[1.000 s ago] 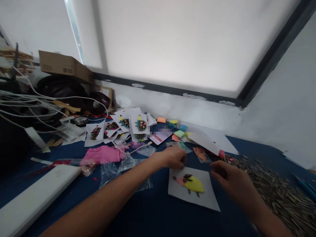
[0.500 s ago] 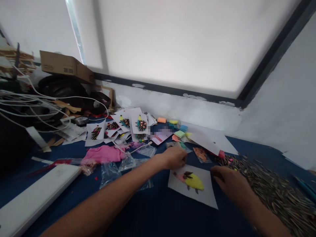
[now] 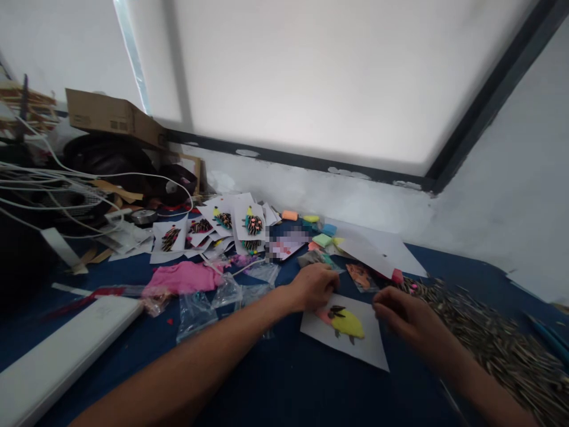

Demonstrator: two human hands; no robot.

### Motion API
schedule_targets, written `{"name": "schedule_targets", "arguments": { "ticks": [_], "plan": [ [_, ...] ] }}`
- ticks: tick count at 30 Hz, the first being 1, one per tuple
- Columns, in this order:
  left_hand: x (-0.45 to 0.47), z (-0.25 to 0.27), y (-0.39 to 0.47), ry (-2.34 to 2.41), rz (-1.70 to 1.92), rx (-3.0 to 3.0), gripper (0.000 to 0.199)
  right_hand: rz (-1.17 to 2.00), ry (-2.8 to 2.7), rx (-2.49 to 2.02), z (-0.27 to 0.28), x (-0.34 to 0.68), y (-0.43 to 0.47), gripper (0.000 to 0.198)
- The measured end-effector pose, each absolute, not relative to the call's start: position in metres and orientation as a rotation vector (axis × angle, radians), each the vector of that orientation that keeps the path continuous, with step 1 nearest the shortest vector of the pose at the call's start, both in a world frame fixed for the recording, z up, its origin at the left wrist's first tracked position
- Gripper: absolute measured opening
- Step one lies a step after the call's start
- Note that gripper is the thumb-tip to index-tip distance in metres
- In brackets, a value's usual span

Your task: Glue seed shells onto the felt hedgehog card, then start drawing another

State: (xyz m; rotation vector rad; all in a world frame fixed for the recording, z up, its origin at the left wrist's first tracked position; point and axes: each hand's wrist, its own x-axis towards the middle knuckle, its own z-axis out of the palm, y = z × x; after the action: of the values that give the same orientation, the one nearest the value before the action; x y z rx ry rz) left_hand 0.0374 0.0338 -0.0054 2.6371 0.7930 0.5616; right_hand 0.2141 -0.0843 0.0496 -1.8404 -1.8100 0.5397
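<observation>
The square white paper card (image 3: 365,354) with its flat yellow-and-pink clay animal (image 3: 348,325) lies just below the left hand (image 3: 315,287), now covering the dark snout visible a second ago! Both hands curl; pinching, can't tell. Right hand (image 3: 402,311) at the card's corner, grey-brown seed heap (image 3: 511,356) alongside.

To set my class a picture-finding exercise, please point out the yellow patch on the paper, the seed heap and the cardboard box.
Yellow patch (image 3: 349,325): head view, middle of its upper surface.
Seed heap (image 3: 498,335): head view, uncovered seeds near its middle.
Cardboard box (image 3: 98,117): head view, its long side.
</observation>
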Motion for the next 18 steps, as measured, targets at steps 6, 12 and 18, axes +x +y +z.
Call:
{"name": "schedule_targets", "arguments": {
  "ticks": [6,12,18],
  "plan": [
    [0.038,-0.009,0.035,0.774,0.634,2.641,0.019,0.933,-1.716,-1.712,0.044,0.193,-0.090,0.030],
    [0.038,-0.011,0.036,0.736,0.662,2.641,0.019,0.547,-1.839,-1.719,0.031,0.184,-0.092,0.019],
    [0.038,-0.010,0.036,0.750,0.640,2.660,0.019,0.361,-1.940,-1.646,0.025,0.178,-0.093,0.023]
  ]
}}
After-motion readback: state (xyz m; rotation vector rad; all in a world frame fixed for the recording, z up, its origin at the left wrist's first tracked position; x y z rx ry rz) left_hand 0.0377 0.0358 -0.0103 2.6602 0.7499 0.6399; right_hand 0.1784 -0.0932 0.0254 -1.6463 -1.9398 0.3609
